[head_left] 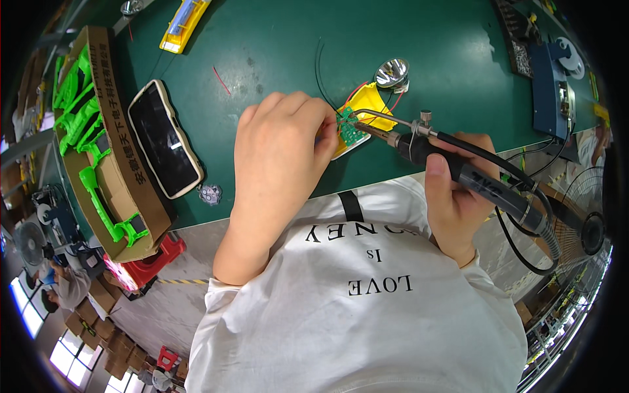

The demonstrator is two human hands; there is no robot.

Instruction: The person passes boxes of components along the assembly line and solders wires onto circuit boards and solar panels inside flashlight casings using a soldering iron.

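My right hand is wrapped round the black handle of a soldering iron, which has a thin metal feed tube fixed alongside its tip. The tip and the tube end meet at a small green circuit board. Under and behind the board is a yellow plastic housing, with red and black wires running about it. At the board's left edge, my left hand is closed in a pinch; the hand itself hides what its fingertips grip. A round silver reflector lamp lies just beyond the housing.
A cardboard box of green plastic housings stands at the left, beside a phone. Another yellow housing with a blue cell lies at the far left. A blue soldering station is at the right; its black cable loops near my right hand.
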